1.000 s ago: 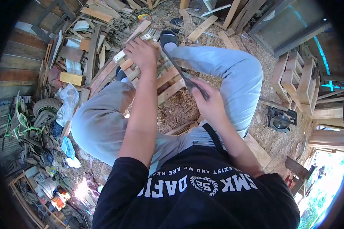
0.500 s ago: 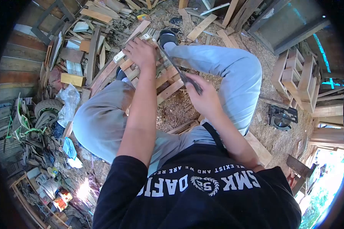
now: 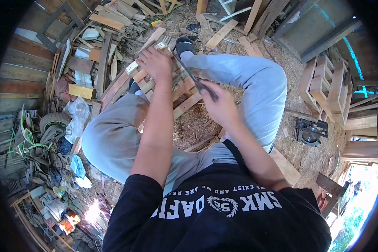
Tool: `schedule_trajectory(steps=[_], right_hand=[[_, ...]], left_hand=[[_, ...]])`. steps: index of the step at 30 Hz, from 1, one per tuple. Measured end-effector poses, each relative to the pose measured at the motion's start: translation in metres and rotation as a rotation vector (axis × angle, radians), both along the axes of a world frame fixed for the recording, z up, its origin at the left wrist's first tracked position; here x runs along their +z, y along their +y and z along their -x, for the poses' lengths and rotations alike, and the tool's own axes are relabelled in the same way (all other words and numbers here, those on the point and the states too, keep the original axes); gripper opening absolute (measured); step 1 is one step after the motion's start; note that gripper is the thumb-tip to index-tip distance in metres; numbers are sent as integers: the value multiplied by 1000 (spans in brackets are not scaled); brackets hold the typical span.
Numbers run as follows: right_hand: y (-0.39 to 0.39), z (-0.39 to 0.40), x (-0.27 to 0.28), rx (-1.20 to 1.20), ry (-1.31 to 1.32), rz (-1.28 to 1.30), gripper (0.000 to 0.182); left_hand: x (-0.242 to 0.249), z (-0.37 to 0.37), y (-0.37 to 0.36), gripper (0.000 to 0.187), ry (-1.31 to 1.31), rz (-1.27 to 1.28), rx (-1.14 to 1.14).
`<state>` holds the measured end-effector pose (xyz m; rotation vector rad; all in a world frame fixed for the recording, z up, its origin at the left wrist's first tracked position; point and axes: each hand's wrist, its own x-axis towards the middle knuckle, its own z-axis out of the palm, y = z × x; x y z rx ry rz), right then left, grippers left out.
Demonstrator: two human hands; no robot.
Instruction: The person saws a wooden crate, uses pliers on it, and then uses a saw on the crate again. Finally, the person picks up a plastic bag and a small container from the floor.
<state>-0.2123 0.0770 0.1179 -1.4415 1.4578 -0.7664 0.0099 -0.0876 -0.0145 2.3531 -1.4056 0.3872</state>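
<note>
In my right hand (image 3: 220, 105) is the dark handle of a hand saw (image 3: 190, 72), my fingers wrapped round it. Its long narrow blade slants up and left, the tip close to the right end of a pale wooden strip (image 3: 132, 67). My left hand (image 3: 156, 64) lies across the middle of that strip and presses it down, fingers bent over it. Small dark marks show at the strip's two ends. Beneath it is a low slatted wooden stand (image 3: 188, 105) between my legs. Where blade and wood meet is too small to make out.
Sawdust covers the ground. Offcuts (image 3: 113, 21) are heaped at the upper left, beside a yellowish wood block (image 3: 81, 91). To the right lie a circular saw (image 3: 311, 131) and wooden crates (image 3: 328, 86). A loose board (image 3: 221, 33) is beyond my foot.
My right hand and the saw have shifted slightly up and left, towards my left hand. The left hand stays on the wooden strip.
</note>
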Motion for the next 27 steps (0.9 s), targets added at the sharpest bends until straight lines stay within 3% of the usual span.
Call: schedule_trajectory(steps=[7, 10, 11, 15, 18, 19, 22, 27], right_hand=[[33, 22, 2, -6, 16, 186, 41], [-5, -8, 13, 13, 76, -58, 39], [-1, -7, -10, 19, 81, 131, 39], [41, 30, 15, 17, 26, 44, 40], [10, 11, -5, 15, 50, 140, 39], [-6, -2, -1, 16, 72, 68, 37], [14, 9, 10, 19, 116, 0, 37], [23, 19, -9, -24, -42, 118, 39]], left_hand=[[-2, 0, -1, 30, -23, -16, -19], [-9, -3, 0, 33, -101, 54, 5], [-7, -5, -3, 33, -99, 42, 6], [-4, -2, 1, 34, -76, 20, -4], [-7, -1, -1, 34, -94, 29, 7], [-9, -1, 1, 34, -93, 23, 10], [-6, -3, 4, 34, -93, 3, 2], [-8, -2, -2, 33, -124, 31, 9]])
